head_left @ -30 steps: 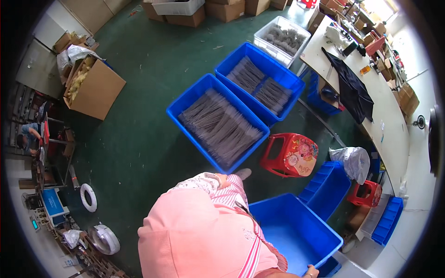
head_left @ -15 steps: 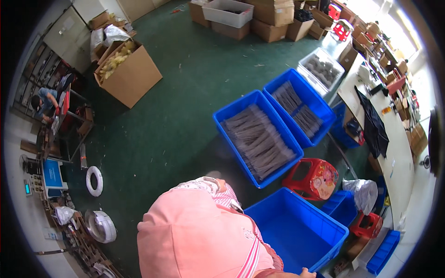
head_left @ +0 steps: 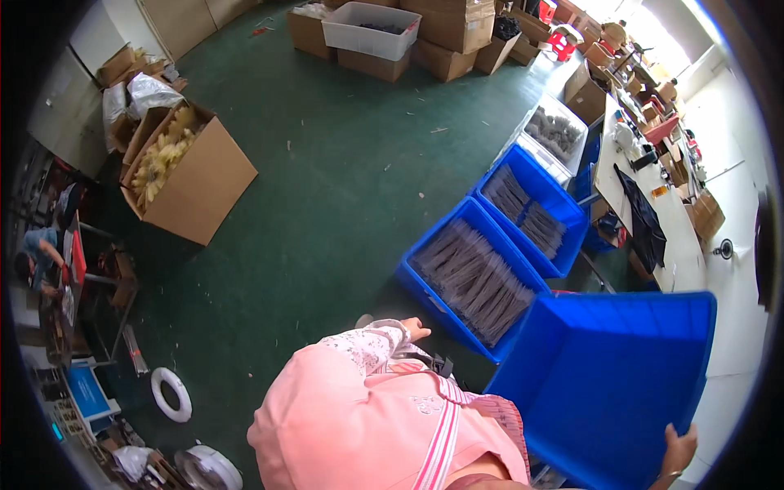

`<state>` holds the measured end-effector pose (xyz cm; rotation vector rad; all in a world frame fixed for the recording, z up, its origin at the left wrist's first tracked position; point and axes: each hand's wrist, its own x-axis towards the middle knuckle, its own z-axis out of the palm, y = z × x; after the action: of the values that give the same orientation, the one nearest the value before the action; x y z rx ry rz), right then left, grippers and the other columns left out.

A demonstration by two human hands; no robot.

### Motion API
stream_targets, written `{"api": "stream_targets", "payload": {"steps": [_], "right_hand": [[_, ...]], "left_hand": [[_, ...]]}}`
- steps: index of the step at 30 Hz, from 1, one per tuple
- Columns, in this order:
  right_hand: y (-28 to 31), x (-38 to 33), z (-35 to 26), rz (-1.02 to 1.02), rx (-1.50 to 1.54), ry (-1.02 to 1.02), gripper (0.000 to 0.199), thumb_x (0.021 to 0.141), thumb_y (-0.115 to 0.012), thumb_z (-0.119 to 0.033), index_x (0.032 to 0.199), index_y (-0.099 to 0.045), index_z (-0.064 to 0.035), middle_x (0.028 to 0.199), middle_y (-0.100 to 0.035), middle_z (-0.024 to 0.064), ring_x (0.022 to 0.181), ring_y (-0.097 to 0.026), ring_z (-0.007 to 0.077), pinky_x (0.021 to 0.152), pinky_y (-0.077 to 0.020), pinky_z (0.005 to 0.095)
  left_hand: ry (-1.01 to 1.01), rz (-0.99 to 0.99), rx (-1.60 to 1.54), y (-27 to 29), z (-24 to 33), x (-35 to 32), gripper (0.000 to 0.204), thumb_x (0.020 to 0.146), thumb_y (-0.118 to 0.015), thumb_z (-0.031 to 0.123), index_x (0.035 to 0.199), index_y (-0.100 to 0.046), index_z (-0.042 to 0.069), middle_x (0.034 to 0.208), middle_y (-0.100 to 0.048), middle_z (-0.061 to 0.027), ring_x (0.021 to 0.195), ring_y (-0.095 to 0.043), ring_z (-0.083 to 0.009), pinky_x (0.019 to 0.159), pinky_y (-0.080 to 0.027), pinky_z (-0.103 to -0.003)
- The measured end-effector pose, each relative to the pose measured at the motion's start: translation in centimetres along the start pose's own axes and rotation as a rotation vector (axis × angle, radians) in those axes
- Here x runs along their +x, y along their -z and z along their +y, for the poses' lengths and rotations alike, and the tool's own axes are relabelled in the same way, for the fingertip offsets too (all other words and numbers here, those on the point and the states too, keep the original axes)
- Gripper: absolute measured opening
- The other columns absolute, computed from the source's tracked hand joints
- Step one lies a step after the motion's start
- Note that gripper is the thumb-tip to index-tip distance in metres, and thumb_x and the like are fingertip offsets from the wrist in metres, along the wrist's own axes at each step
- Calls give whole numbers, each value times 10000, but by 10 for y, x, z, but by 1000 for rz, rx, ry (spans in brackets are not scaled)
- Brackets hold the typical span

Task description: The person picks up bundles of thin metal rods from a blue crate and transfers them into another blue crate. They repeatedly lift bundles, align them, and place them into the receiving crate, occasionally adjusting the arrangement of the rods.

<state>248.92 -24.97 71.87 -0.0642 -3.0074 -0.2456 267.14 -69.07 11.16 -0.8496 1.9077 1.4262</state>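
Observation:
My right hand (head_left: 679, 451) grips the rim of a big blue plastic bin (head_left: 604, 367), which is raised and tilted with its bare inside showing. The fingers wrap over the bin's right-hand wall near the lower corner. My left hand (head_left: 416, 328) sticks out of a floral sleeve in front of my pink clothing, its fingers loosely apart with nothing in them. It is nearest to a second blue bin (head_left: 425, 298) filled with bundles of thin grey strips (head_left: 474, 282). Behind that one, another blue bin (head_left: 577, 249) holds similar grey bundles (head_left: 523, 211).
A clear white bin (head_left: 572, 167) of grey pieces stands beyond the blue ones. A long table (head_left: 682, 261) runs along the right. A cardboard box (head_left: 200, 184) with yellow pieces stands at left, and a white coil (head_left: 171, 394) lies nearer. A person (head_left: 42, 253) works at far left.
The bare blue bin has come up off the floor and tilted, covering the red stool. My right hand has moved right and up with its rim. My left hand has come into view.

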Motion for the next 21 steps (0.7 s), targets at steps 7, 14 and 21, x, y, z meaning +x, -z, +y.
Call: {"api": "stream_targets", "payload": {"steps": [7, 14, 21], "right_hand": [[18, 25, -166, 72, 309, 265, 381, 800, -676, -251, 1012, -579, 50, 868, -653, 125, 760, -607, 226, 711, -485, 342], [-40, 77, -307, -128, 394, 325, 530, 767, -705, -450, 1033, -676, 8, 780, -675, 146, 664, -553, 208, 641, -477, 347], [-162, 196, -449, -291, 753, 619, 378, 803, -630, -296, 965, -632, 46, 849, -665, 121, 736, -582, 199, 717, -460, 341]], "left_hand": [[152, 109, -567, 135, -6, -12, 1211, 615, -596, 786, 1438, -181, 1, 1457, -263, -229, 1372, -221, -351, 1108, -236, -414], [-125, -205, -1487, 262, -14, -1, 693, 799, -583, 602, 1241, -534, 70, 1209, -577, -110, 1075, -549, -260, 888, -468, -382], [-100, 34, -1399, 417, -12, 12, 546, 789, -660, 474, 1153, -612, 69, 1072, -656, -80, 872, -631, -196, 798, -500, -319]]}}
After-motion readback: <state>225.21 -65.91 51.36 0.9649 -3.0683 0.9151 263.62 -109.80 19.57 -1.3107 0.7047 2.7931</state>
